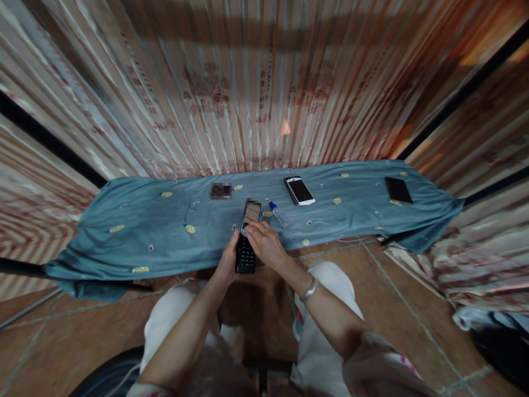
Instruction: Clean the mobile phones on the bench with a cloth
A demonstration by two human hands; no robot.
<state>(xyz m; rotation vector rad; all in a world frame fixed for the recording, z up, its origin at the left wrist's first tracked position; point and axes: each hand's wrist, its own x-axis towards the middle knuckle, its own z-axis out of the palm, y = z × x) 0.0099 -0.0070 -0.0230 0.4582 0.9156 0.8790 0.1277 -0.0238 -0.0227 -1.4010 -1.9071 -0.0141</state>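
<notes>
A black keypad phone [246, 258] is in my left hand [228, 259], gripped along its left edge above the front of the cloth-covered table. Its screen [252, 214] faces up at the far end, and the number keys are at the near end. Across the middle of the phone lies my right hand [266, 242], its fingers bent together against the surface. A small pale bit shows under those fingertips; its kind is unclear. Just beyond the right hand, a small clear bottle with a blue top [280, 214] lies on its side.
The blue patterned cloth [215, 248] covers the narrow table. On it lie a white-edged smartphone [301, 191], a small dark blurred-out device [221, 191] and a flat black object [399, 190] at the right. Striped curtains [248, 82] hang behind, with black poles [450, 91] at the sides.
</notes>
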